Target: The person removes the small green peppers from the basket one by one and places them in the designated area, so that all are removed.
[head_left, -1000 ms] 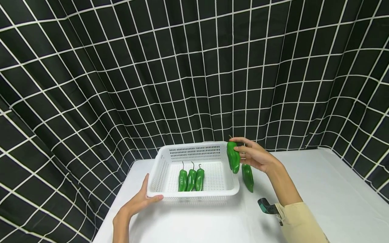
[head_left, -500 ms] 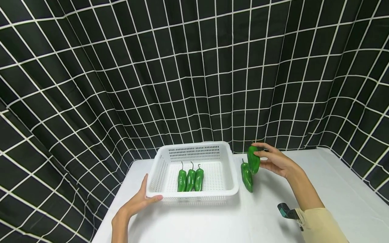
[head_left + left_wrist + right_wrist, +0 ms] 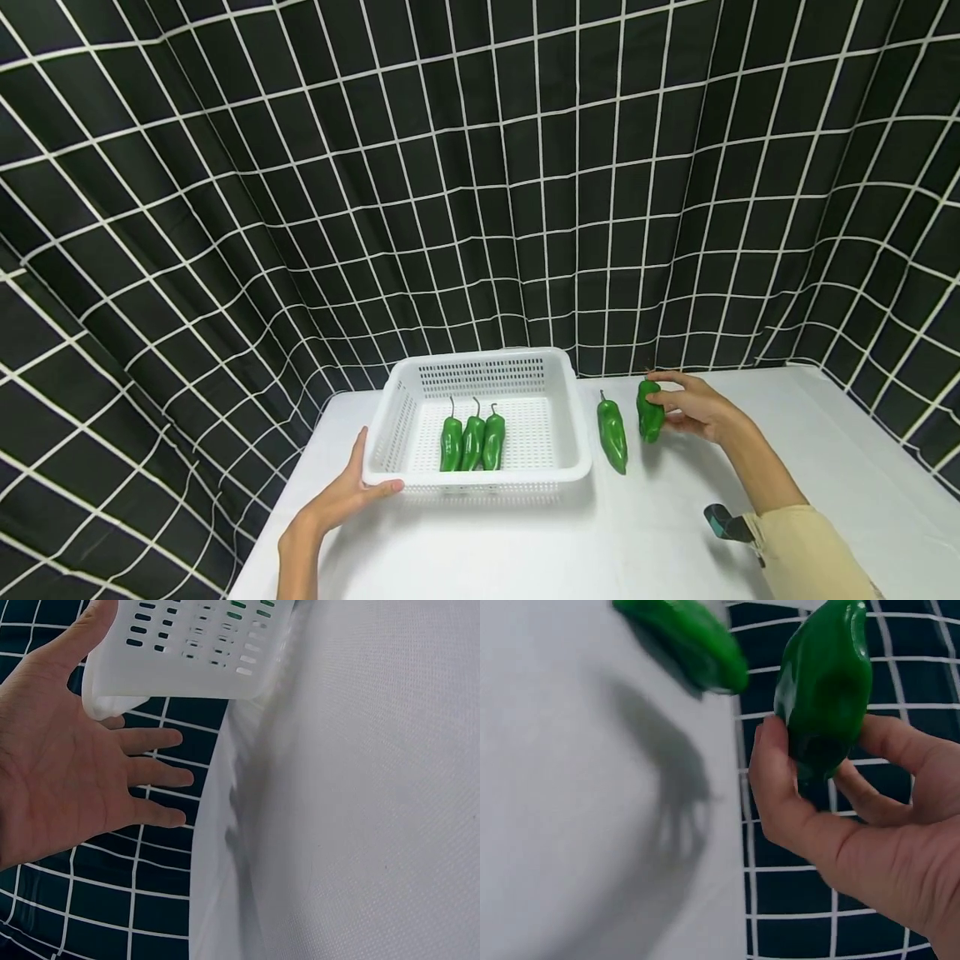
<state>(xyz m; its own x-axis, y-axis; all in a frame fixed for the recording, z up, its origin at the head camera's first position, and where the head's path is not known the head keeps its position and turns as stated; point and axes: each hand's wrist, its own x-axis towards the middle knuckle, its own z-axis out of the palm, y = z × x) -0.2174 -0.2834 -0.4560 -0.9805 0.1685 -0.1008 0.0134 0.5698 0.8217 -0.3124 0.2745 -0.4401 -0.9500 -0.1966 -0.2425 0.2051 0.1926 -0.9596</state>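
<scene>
My right hand (image 3: 693, 407) pinches a long glossy green pepper (image 3: 648, 412) between thumb and fingers, right of the basket. In the right wrist view this pepper (image 3: 829, 682) hangs upright, close over the table. To its left, another green pepper (image 3: 612, 435) lies on the table, stem toward the back. My left hand (image 3: 341, 498) is at the near left corner of the white perforated plastic basket (image 3: 480, 479). Its thumb lies along the front rim; in the left wrist view the other fingers (image 3: 154, 778) are straight and spread. Inside the basket, 3 green peppers (image 3: 472, 443) lie side by side.
A white cloth (image 3: 510, 550) covers the table. Behind and around it hangs a black curtain with a white grid (image 3: 480, 208), close to the table's back edge. A dark device (image 3: 726, 523) is strapped at the right wrist beside a beige sleeve (image 3: 810, 550).
My right hand has carried its pepper rightward and down, from over the basket's right rim, past the pepper on the table. The left hand and basket stay in place.
</scene>
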